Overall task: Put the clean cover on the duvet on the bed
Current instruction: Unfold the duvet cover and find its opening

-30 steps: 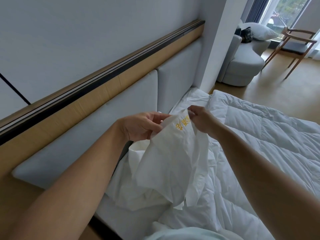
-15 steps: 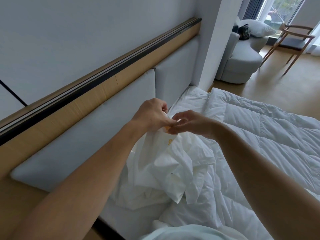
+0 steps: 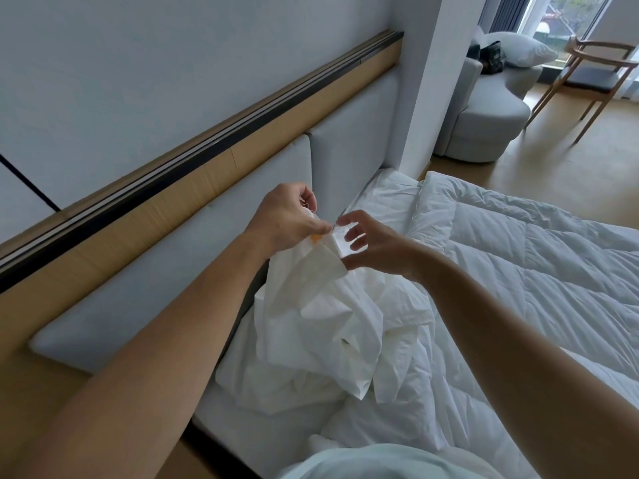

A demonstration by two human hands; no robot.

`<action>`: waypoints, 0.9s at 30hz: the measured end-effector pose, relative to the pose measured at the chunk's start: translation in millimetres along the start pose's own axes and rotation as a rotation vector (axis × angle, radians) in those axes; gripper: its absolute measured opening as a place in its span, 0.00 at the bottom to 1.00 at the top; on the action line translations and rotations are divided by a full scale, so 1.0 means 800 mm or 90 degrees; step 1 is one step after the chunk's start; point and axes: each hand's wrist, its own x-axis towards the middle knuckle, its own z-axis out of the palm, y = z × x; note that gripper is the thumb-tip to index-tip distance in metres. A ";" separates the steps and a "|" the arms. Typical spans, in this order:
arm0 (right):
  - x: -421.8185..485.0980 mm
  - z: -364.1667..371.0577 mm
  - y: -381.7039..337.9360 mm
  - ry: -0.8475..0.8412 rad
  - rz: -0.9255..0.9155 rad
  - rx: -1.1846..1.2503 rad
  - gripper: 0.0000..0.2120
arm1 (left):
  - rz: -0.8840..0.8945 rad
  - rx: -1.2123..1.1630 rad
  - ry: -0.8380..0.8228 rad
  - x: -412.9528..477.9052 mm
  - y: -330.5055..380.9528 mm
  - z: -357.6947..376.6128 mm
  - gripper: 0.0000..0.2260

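Bringing together what was stretched 1 second ago, my left grip (image 3: 287, 219) and right grip (image 3: 371, 243) now both pinch 1 edge of the cover (image 3: 311, 323), heaped by the headboard (image 3: 193, 271) beside the bare duvet (image 3: 518, 271) on the bed (image 3: 383, 191), so I judge fitting hasn't begun.

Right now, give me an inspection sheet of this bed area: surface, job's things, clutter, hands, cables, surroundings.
Surface: bed, white sheet showing by the headboard.
Job's things: cover bunched at the bed's head, one corner lifted; duvet spread on the bed, bare.
Clutter: nothing seen.
Grippers: left hand pinches the cover's corner; right hand holds its edge beside it.
Cables: nothing seen.
Surroundings: padded headboard, grey armchair with a pillow, wooden chair by the window.
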 end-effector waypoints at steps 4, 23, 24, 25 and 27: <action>0.004 0.003 -0.001 -0.025 0.048 0.079 0.26 | 0.035 0.057 0.060 0.001 0.002 0.005 0.15; -0.015 0.006 0.002 -0.253 0.123 0.120 0.14 | 0.106 0.052 0.232 0.007 0.004 0.013 0.12; -0.014 0.005 0.002 -0.249 0.116 0.096 0.13 | 0.105 0.052 0.225 0.008 0.003 0.013 0.12; -0.014 0.005 0.002 -0.244 0.110 0.069 0.12 | 0.102 0.052 0.217 0.008 0.002 0.013 0.12; -0.013 0.003 0.002 -0.239 0.098 0.007 0.11 | 0.098 0.052 0.201 0.009 -0.002 0.012 0.11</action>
